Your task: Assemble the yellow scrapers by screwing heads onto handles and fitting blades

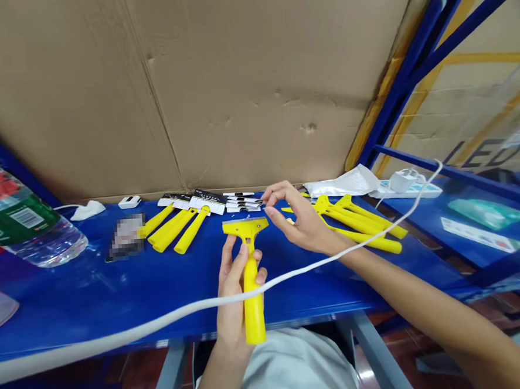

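1. The yellow scraper (pixel 250 271) stands upright in the left hand (pixel 233 296), above the near edge of the blue tabletop (pixel 116 291). Its metal blade edge sits at the top of the head, close to the fingertips of the right hand (pixel 297 218). A slip of those fingertips along the edge could cut them.

2. A white cable (pixel 162 322) sags across the front of the scraper's handle and under the right forearm. A tug on it, or a forearm catching it, could jog the scraper in the grip.

3. The small stack of blade packets (pixel 243 202) lies just behind the right fingertips, and the sideways reach could scatter it.

4. The loose yellow scraper handles (pixel 359 223) on the right lie just beyond the right wrist, and a sweep of the arm could knock them off the tabletop.

5. Left hand: wrapped around the handle's upper part, thumb and fingers closed on it, wrist rising from below the tabletop's edge.

6. Right hand: palm turned left, fingers loosely spread and slightly curled toward the scraper's head and the packets. It grips nothing that I can see.
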Tool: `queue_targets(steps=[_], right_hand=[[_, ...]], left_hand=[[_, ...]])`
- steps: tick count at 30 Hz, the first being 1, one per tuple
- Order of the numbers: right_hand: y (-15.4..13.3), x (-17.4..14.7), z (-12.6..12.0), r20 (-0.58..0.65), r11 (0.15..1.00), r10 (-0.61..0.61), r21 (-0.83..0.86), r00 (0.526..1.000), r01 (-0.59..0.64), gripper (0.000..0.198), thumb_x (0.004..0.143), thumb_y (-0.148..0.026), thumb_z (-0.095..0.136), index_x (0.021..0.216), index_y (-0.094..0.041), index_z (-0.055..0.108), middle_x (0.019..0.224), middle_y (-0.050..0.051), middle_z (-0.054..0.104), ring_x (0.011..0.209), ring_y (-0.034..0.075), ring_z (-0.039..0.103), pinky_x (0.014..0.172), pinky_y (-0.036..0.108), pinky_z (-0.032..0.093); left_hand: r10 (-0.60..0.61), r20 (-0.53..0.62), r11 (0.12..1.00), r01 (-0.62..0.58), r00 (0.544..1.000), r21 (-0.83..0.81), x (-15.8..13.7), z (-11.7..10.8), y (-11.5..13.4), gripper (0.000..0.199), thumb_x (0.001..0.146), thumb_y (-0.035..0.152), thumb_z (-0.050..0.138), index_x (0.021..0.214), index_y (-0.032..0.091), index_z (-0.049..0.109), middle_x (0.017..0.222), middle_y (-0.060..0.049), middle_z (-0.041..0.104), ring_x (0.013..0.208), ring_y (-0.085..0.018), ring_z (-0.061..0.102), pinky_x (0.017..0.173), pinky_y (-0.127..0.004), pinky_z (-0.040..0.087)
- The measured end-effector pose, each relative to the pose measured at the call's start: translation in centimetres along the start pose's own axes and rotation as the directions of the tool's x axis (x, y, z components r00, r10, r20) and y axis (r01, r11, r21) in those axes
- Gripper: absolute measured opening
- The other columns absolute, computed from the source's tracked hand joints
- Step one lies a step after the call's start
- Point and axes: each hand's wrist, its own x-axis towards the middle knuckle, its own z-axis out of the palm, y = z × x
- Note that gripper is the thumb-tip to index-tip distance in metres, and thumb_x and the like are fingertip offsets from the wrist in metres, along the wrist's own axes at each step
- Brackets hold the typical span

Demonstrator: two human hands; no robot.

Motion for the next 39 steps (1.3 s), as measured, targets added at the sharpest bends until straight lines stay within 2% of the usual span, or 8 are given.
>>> queue_targets(steps=[3, 7, 12, 24, 28, 33, 36, 39], right_hand=[[-0.3, 0.0, 0.5, 0.104, 0.999, -0.038, 0.017, 0.994, 0.036, 0.001, 0.112, -0.025, 0.057, 0.113, -0.024, 0.056, 0.126, 0.013, 0.063, 0.122, 0.025, 0.065, 0.107, 0.047, 0.055], [-0.1, 0.4, 0.9, 0.210, 0.997, -0.075, 0.012, 0.975, 0.074, 0.003, 0.112, -0.023, 0.055, 0.115, -0.024, 0.055, 0.133, 0.015, 0.060, 0.131, 0.027, 0.061, 0.112, 0.050, 0.054], [-0.1, 1.2, 1.2, 0.321, 0.996, -0.064, -0.039, 0.945, 0.081, 0.003, 0.111, -0.022, 0.057, 0.113, -0.024, 0.058, 0.134, 0.015, 0.063, 0.131, 0.028, 0.060, 0.113, 0.052, 0.053], [-0.8, 1.9, 1.9, 0.353, 0.995, -0.082, -0.017, 0.932, 0.094, 0.004, 0.112, -0.027, 0.059, 0.111, -0.023, 0.062, 0.127, 0.012, 0.070, 0.122, 0.027, 0.065, 0.109, 0.049, 0.053], [-0.8, 1.7, 2.2, 0.316, 0.997, -0.019, 0.079, 0.949, -0.006, 0.006, 0.110, -0.028, 0.063, 0.107, -0.023, 0.066, 0.122, 0.011, 0.071, 0.116, 0.025, 0.068, 0.106, 0.045, 0.055], [-0.8, 1.4, 2.2, 0.261, 0.943, 0.155, 0.249, 0.953, -0.221, 0.013, 0.103, -0.034, 0.075, 0.098, -0.022, 0.074, 0.116, 0.008, 0.074, 0.114, 0.023, 0.071, 0.106, 0.042, 0.055], [-0.7, 1.2, 2.6, 0.284, 0.867, 0.269, 0.345, 0.920, -0.359, 0.019, 0.097, -0.040, 0.082, 0.093, -0.022, 0.078, 0.112, 0.007, 0.076, 0.108, 0.023, 0.073, 0.102, 0.041, 0.056], [-0.7, 1.1, 2.9, 0.310, 0.756, 0.377, 0.442, 0.873, -0.483, 0.028, 0.088, -0.046, 0.091, 0.090, -0.021, 0.079, 0.105, 0.006, 0.078, 0.099, 0.021, 0.074, 0.096, 0.039, 0.058]], left_hand=[[-0.014, -0.006, 1.000, 0.014, 1.000, 0.022, -0.1, 0.2, -0.1, 0.056, 0.101, 0.018, 0.077, 0.152, 0.030, 0.059, 0.109, -0.006, 0.072, 0.075, -0.011, 0.070, 0.053, -0.015, 0.054], [-0.019, -0.011, 1.000, 0.019, 1.000, 0.021, 0.0, 0.3, -0.2, 0.052, 0.098, 0.017, 0.080, 0.146, 0.029, 0.063, 0.101, -0.004, 0.071, 0.077, -0.012, 0.071, 0.054, -0.015, 0.055], [-0.003, 0.015, 1.000, 0.004, 1.000, -0.016, 0.2, 0.2, -0.4, 0.053, 0.092, 0.015, 0.087, 0.140, 0.028, 0.068, 0.105, -0.004, 0.072, 0.079, -0.012, 0.072, 0.056, -0.016, 0.056], [0.007, 0.028, 1.000, -0.007, 1.000, 0.006, 0.1, 0.1, -0.5, 0.057, 0.086, 0.022, 0.094, 0.137, 0.025, 0.069, 0.098, -0.003, 0.072, 0.080, -0.013, 0.071, 0.057, -0.015, 0.055], [0.005, 0.029, 1.000, -0.005, 1.000, 0.004, 0.4, -0.2, -0.6, 0.060, 0.085, 0.023, 0.095, 0.138, 0.025, 0.068, 0.098, -0.003, 0.071, 0.078, -0.012, 0.070, 0.055, -0.015, 0.053], [-0.014, 0.073, 0.999, 0.011, 0.997, 0.038, 0.5, -0.5, -0.7, 0.063, 0.086, 0.028, 0.095, 0.142, 0.028, 0.067, 0.094, -0.002, 0.068, 0.075, -0.012, 0.068, 0.052, -0.015, 0.051], [-0.033, 0.087, 0.998, 0.028, 0.996, 0.057, 0.5, -0.6, -0.8, 0.066, 0.086, 0.030, 0.094, 0.146, 0.031, 0.065, 0.094, -0.002, 0.068, 0.068, -0.011, 0.065, 0.050, -0.015, 0.049], [-0.030, 0.097, 0.998, 0.024, 0.995, 0.061, 0.5, -0.6, -0.8, 0.067, 0.088, 0.029, 0.093, 0.147, 0.031, 0.064, 0.094, -0.001, 0.067, 0.071, -0.011, 0.066, 0.051, -0.014, 0.049]])
